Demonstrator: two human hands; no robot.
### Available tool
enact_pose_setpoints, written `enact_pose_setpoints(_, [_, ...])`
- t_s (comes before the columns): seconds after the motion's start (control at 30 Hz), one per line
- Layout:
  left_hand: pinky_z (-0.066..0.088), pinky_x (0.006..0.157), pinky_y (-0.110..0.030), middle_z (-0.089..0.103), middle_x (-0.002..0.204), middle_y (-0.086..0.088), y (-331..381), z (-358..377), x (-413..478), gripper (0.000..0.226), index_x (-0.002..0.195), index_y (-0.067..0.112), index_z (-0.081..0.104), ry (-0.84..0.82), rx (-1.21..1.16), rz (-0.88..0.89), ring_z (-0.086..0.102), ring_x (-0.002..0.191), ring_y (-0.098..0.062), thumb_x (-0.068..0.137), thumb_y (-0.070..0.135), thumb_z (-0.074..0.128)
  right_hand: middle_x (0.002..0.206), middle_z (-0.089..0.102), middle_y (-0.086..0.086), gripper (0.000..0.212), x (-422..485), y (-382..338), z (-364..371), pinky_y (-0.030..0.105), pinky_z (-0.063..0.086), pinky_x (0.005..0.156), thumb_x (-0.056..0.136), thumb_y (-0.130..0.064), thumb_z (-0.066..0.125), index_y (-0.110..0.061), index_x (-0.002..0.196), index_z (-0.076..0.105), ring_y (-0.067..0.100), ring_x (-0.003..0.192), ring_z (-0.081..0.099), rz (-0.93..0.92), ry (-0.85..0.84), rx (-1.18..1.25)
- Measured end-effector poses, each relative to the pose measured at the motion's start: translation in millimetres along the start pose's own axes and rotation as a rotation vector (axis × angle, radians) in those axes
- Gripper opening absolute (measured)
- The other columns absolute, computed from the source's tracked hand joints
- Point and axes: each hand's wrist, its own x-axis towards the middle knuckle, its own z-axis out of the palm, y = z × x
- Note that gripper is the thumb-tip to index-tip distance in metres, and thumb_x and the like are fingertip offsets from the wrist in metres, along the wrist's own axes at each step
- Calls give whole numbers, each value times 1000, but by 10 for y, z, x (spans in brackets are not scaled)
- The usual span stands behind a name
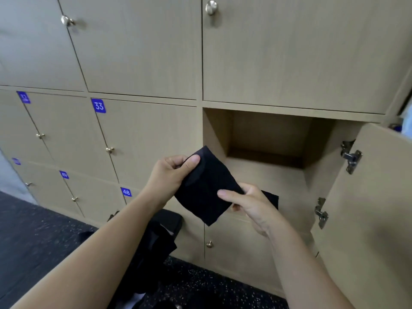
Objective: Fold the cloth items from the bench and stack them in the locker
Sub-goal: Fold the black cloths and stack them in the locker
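Observation:
A small folded black cloth (pixel 204 188) hangs in the air in front of the open locker (pixel 267 139). My left hand (pixel 171 175) pinches its upper left edge between thumb and fingers. My right hand (pixel 249 202) grips its lower right part, and a strip of the cloth sticks out to the right behind the fingers. The locker's inside looks bare, and its door (pixel 367 208) is swung out to the right. More black cloth (pixel 160 246) lies heaped on a dark bench (pixel 171 219) below my left forearm.
Closed wooden lockers with brass knobs and blue number tags 33 (pixel 98 105) and 48 (pixel 126 192) fill the wall. The floor (pixel 40 237) is dark and speckled. Metal hinges (pixel 351 157) stick out on the open door's inner side.

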Motion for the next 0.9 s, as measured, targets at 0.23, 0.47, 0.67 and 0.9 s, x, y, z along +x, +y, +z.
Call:
enact_pose_setpoints(0.23, [41, 61, -34, 55, 68, -10, -661, 643, 3, 41, 82, 2, 59, 271, 54, -50, 49, 63, -15, 99, 40, 52, 78, 57, 6, 45, 41, 460, 133, 31, 45, 71, 92, -41, 59, 3, 85, 52, 18, 74, 55, -41, 541, 319])
enact_pose_setpoints(0.47, [53, 62, -42, 65, 70, -11, -1159, 1211, 108, 52, 80, 5, 61, 196, 85, -241, 62, 68, -23, 95, 54, 49, 57, 46, -9, 35, 137, 940, -122, 13, 37, 56, 96, -31, 54, -15, 65, 48, 1, 54, 46, -128, 958, 7])
enact_pose_setpoints(0.67, [58, 85, -44, 77, 87, -7, -1569, 1590, 275, 43, 93, 8, 74, 44, -99, -532, 72, 90, -27, 96, 47, 54, 52, 40, -5, 43, 276, 1473, -591, 27, 38, 57, 93, -32, 60, -7, 60, 45, 10, 53, 39, 29, 945, 92])
enact_pose_setpoints(0.9, [57, 74, -44, 74, 91, -17, -2093, 1787, 919, 30, 88, 2, 71, -99, -84, -637, 69, 83, -28, 97, 28, 58, 126, 62, 8, 40, 759, 1847, -1374, 35, 45, 102, 95, -30, 59, -5, 126, 59, 23, 116, 58, 326, 675, 23])
